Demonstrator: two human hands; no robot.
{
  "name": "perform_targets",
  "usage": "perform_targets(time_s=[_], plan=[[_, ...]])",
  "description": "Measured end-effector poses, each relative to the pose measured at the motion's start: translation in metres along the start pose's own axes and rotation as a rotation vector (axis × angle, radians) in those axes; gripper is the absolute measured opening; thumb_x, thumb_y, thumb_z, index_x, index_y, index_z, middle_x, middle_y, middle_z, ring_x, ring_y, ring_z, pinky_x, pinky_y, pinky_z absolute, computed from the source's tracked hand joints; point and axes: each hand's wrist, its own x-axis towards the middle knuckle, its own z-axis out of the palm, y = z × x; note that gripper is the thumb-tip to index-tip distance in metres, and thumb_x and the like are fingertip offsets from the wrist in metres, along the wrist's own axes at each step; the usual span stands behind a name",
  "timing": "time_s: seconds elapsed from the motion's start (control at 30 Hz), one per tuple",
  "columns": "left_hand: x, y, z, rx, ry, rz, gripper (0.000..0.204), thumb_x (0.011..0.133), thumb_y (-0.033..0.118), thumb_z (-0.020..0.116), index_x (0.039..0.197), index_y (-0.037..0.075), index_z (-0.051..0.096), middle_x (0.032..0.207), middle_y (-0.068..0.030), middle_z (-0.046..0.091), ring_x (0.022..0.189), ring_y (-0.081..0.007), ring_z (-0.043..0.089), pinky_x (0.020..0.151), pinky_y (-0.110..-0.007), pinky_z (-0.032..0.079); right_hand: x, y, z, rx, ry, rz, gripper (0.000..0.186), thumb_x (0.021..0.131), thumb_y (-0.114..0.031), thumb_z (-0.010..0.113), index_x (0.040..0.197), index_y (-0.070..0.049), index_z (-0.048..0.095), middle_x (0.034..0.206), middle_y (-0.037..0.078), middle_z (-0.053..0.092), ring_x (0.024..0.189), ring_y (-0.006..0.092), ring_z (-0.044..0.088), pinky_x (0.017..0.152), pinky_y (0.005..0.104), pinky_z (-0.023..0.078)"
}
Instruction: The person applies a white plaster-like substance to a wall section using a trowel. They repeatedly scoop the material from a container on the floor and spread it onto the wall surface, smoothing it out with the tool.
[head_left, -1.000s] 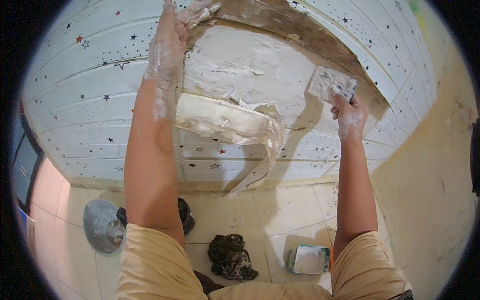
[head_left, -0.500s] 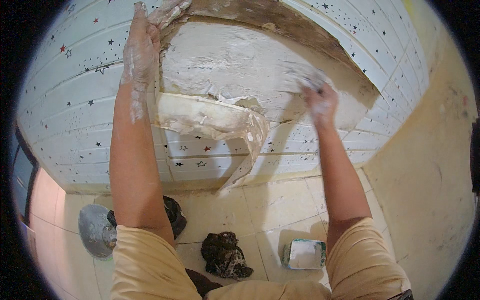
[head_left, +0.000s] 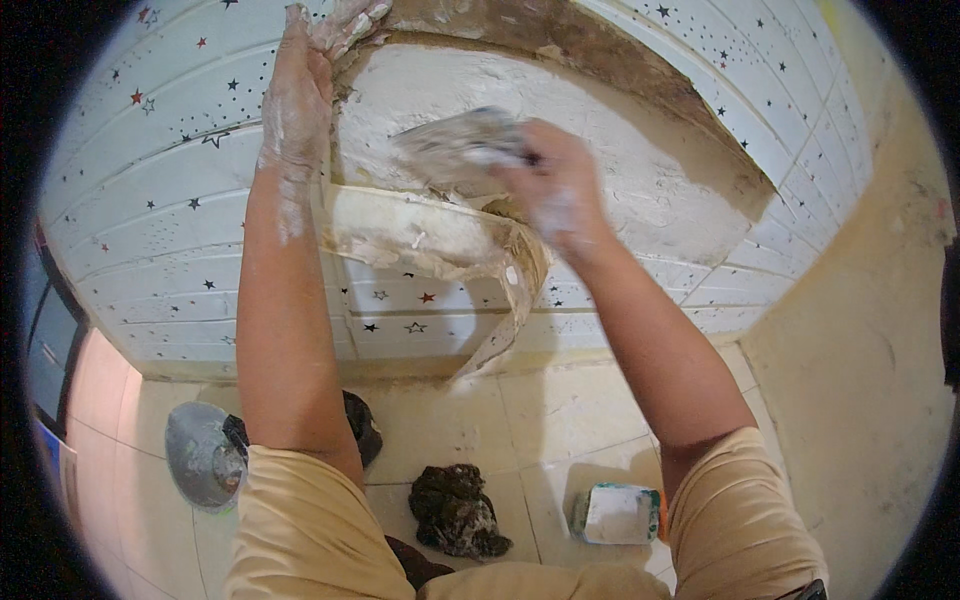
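My right hand [head_left: 556,185] is closed around a putty knife [head_left: 465,140], its broad blade smeared by motion against the whitish plastered patch of wall [head_left: 640,170]. At the patch's upper left, my left hand [head_left: 305,85], coated in white, grips the edge of a peeled-back wall panel [head_left: 600,45] with a brown back; its fingertips are partly cut off by the frame. Below the patch a torn strip of panel [head_left: 410,235] curls outward and hangs down.
White panels with star prints [head_left: 160,220] surround the patch. On the tiled floor stand a grey bowl [head_left: 200,460] at the left, a crumpled dark bag [head_left: 455,510] in the middle and a rectangular tub of white paste [head_left: 620,515] at the right. A bare wall [head_left: 860,350] closes the right side.
My right hand has swept the putty knife leftward across the patch. My left hand stays at the panel's edge; the whole view has shifted slightly.
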Motion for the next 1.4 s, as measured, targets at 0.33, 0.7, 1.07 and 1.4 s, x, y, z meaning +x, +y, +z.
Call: perform_targets(time_s=[0.33, 0.7, 1.07, 1.4], plan=[[-0.017, -0.016, 0.106, 0.634, 0.205, 0.089, 0.076, 0.092, 0.062, 0.023, 0.132, 0.0, 0.041, 0.127, -0.013, 0.054, 0.118, -0.0212, 0.048, 0.104, -0.034, 0.03, -0.02, 0.07, -0.032, -0.372, -0.151, 0.179, 0.029, 0.072, -0.019, 0.067, 0.097, -0.005, 0.062, 0.091, 0.018, 0.062, 0.083, 0.0368, 0.06, 0.073, 0.043, 0.049], [-0.017, -0.006, 0.101, 0.618, 0.228, 0.132, 0.073, 0.093, 0.059, 0.024, 0.13, -0.002, 0.044, 0.125, -0.0144, 0.054, 0.117, -0.0223, 0.048, 0.103, -0.036, 0.032, -0.002, 0.006, -0.004, -0.119, -0.246, -0.002, 0.031, 0.074, -0.019, 0.068, 0.102, -0.005, 0.062, 0.101, 0.017, 0.061, 0.089, 0.0343, 0.06, 0.079, 0.0407, 0.048], [-0.013, -0.013, 0.086, 0.573, 0.303, 0.247, 0.055, 0.099, 0.039, 0.03, 0.124, -0.006, 0.048, 0.126, -0.0178, 0.052, 0.117, -0.0271, 0.048, 0.105, -0.036, 0.03, -0.05, 0.15, -0.127, -0.347, -0.193, 0.625, 0.026, 0.072, -0.013, 0.067, 0.096, -0.005, 0.066, 0.079, 0.014, 0.065, 0.062, 0.022, 0.06, 0.059, 0.0339, 0.049], [-0.01, -0.009, 0.095, 0.681, 0.225, 0.212, 0.06, 0.098, 0.041, 0.023, 0.127, -0.008, 0.043, 0.129, -0.02, 0.049, 0.123, -0.028, 0.043, 0.108, -0.038, 0.027, -0.037, 0.083, -0.072, 0.14, 0.037, 0.05, 0.03, 0.074, -0.006, 0.062, 0.104, -0.005, 0.062, 0.105, 0.013, 0.062, 0.09, 0.0313, 0.059, 0.078, 0.038, 0.048]])
